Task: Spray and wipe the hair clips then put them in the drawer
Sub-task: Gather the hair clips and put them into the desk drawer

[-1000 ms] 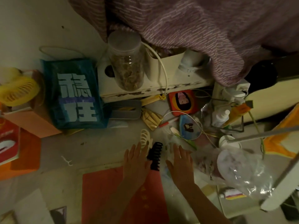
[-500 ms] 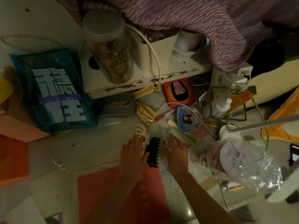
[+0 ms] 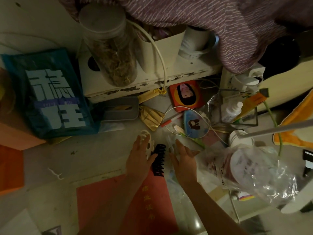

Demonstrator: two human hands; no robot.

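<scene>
Low in the middle of the frame, the left hand (image 3: 139,160) lies flat with fingers straight, its fingertips over a white hair clip (image 3: 147,141) and its thumb touching the left edge of a black claw clip (image 3: 159,160). The right hand (image 3: 183,162) reaches in from the lower right, fingers straight and a little spread, holding nothing. The black claw clip lies between the two hands, teeth to the right, its lower end on a red card (image 3: 108,204) that fills the lower centre. Something small and clear sits under the right fingertips; what it is cannot be told.

Just right of the right hand, a crumpled clear plastic bag (image 3: 264,177) crowds the space. Above the hands lie a gold pouch (image 3: 151,118), a red-capped pen (image 3: 169,122), a white cable (image 3: 188,109) looped round a blue oval card (image 3: 193,124), and a red picture card (image 3: 186,95). A grey tray (image 3: 121,108) sits left of the pouch, and a blue bag with pale lettering (image 3: 50,95) fills the left. A clear jar (image 3: 110,46) stands on a chipped white shelf (image 3: 152,77) at the top, under purple striped cloth (image 3: 220,22). A small white bottle (image 3: 231,110) stands at the right.
</scene>
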